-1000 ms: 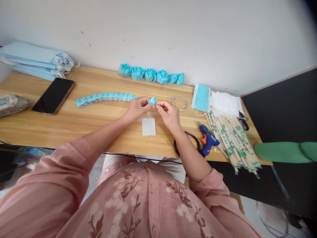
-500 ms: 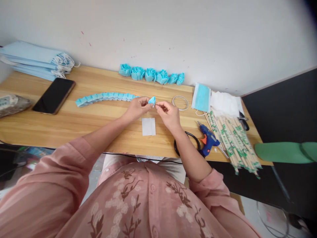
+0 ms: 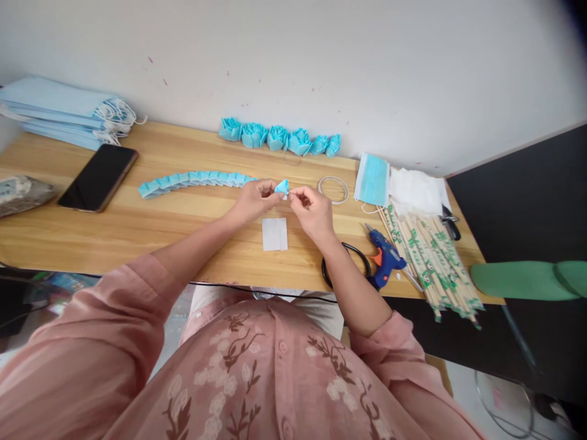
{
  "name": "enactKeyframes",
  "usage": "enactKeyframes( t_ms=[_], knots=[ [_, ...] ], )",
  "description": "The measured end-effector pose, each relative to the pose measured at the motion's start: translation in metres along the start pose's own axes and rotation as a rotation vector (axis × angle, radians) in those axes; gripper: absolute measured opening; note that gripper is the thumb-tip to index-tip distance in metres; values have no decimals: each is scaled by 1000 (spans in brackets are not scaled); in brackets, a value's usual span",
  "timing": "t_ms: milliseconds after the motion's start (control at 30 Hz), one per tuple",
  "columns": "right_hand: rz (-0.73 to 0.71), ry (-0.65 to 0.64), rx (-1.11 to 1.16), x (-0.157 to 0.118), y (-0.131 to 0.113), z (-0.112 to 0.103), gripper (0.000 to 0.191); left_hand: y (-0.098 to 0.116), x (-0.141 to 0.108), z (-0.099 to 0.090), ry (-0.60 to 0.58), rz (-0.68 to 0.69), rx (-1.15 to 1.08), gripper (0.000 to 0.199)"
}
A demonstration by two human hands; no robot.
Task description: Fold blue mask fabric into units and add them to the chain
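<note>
A small folded blue fabric petal (image 3: 282, 186) is pinched between the thumb and fingers of my left hand (image 3: 257, 198), just above the table. My right hand (image 3: 313, 209) is closed in a pinch at the petal's lower right edge; its fingertips cover the spot they grip. Below the hands a white square of fabric (image 3: 274, 234) lies flat. A curved row of folded blue petals (image 3: 192, 181) runs leftward from behind my left hand. Along the wall sit several blue fabric roses (image 3: 277, 138).
To the right lie a tape ring (image 3: 333, 190), a blue glue gun (image 3: 386, 256) with a black cable (image 3: 348, 245), a face mask (image 3: 372, 180), white sheets (image 3: 419, 192), wrapped chopsticks (image 3: 433, 263) and a green bottle (image 3: 513, 281). On the left are a phone (image 3: 98, 178) and stacked masks (image 3: 55, 107).
My right fingertips have shifted very slightly at the petal's edge. The view has drifted a little; everything on the table stays in place.
</note>
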State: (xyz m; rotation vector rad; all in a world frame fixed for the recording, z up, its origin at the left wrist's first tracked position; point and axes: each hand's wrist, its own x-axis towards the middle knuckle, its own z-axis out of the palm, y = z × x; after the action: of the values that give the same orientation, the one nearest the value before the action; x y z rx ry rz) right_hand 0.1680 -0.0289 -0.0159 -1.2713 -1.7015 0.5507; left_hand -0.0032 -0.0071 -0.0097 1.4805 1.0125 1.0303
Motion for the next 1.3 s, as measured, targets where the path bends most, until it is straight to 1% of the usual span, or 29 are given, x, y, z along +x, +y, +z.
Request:
enactKeyframes(
  t_ms=[133, 200, 267, 300, 333, 367, 467, 500, 533, 567, 600, 633, 667, 700, 767, 833, 933, 967, 1000, 1067, 1133, 1233, 1300],
  knots=[
    [76, 73, 47, 4, 4, 0, 9, -1, 1, -1, 9, -30, -67, 22],
    [131, 121, 70, 7, 2, -4, 9, -2, 2, -1, 29, -45, -98, 21],
    [142, 143, 72, 8, -10, -14, 10, -4, 3, -2, 45, -59, -132, 21],
    [119, 129, 54, 7, -20, -22, 11, -4, 3, -2, 49, -61, -149, 22],
    [60, 66, 14, 4, -33, -30, 10, -5, 4, -3, 52, -59, -165, 24],
    [-5, -31, -42, -1, -47, -39, 8, -5, 4, -3, 54, -53, -179, 26],
    [-133, -492, -244, -29, -85, -60, 13, -5, 4, -3, 44, -52, -211, 30],
    [-180, -603, -308, -42, -94, -63, 14, -5, 4, -3, 35, -61, -227, 31],
    [-228, -720, -339, -56, -99, -63, 17, -4, 4, -3, 24, -71, -247, 31],
    [-271, -827, -352, -70, -100, -61, 24, -4, 4, -3, 14, -79, -268, 31],
    [-297, -894, -352, -83, -99, -59, 31, -3, 4, -3, 8, -83, -288, 30],
    [-307, -937, -344, -94, -96, -56, 30, -3, 4, -3, 5, -84, -304, 29],
    [-318, -937, -343, -102, -92, -53, 28, -3, 4, -3, 2, -85, -315, 29],
    [-333, -903, -340, -107, -88, -52, 24, -2, 4, -3, -3, -85, -322, 28],
    [-336, -775, -316, -105, -79, -52, 23, -2, 3, -2, -23, -82, -323, 30],
    [-237, -603, -276, -91, -70, -57, 29, -1, 3, -2, -52, -70, -318, 32],
    [-44, -257, -165, -57, -50, -59, 31, 0, 2, -2, -103, -47, -312, 37],
    [-3, -178, -122, -46, -43, -57, 30, 0, 1, -2, -120, -39, -310, 39],
    [39, -130, -71, -36, -35, -53, 29, 0, 1, -2, -136, -30, -305, 40],
    [113, -70, 46, -21, -21, -41, 29, -1, 1, -2, -158, -11, -291, 43],
    [166, -85, 173, -13, -13, -28, 31, -2, 1, -2, -169, 6, -282, 44],
    [216, -76, 270, -7, -11, -14, 24, -3, 2, -1, -180, 15, -288, 46],
    [235, -54, 290, -4, -11, -11, 19, -3, 2, -2, -164, 7, -292, 47]
  ],
)
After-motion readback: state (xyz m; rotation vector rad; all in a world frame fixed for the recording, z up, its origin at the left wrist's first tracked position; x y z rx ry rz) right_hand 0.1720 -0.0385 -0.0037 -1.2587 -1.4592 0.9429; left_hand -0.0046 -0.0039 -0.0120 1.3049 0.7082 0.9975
